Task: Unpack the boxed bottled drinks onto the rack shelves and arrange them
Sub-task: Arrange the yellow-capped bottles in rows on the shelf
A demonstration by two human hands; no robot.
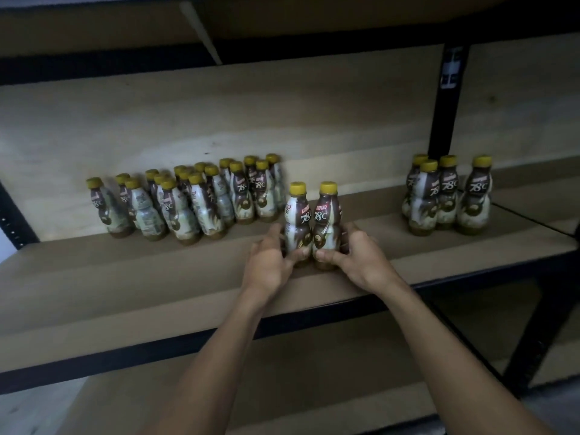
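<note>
Two yellow-capped coffee bottles stand upright side by side near the front of the brown rack shelf (125, 277). My left hand (270, 262) grips the lower body of the left bottle (296, 218). My right hand (354, 255) grips the lower body of the right bottle (326, 215). A group of several matching bottles (188, 202) stands at the back left of the shelf. A smaller group of several bottles (445, 199) stands at the right.
A black upright post (445, 98) rises behind the right group. The shelf above (282, 23) overhangs the bottles. A lower shelf (314, 372) lies beneath my forearms. Another black post (12, 215) stands at the left edge.
</note>
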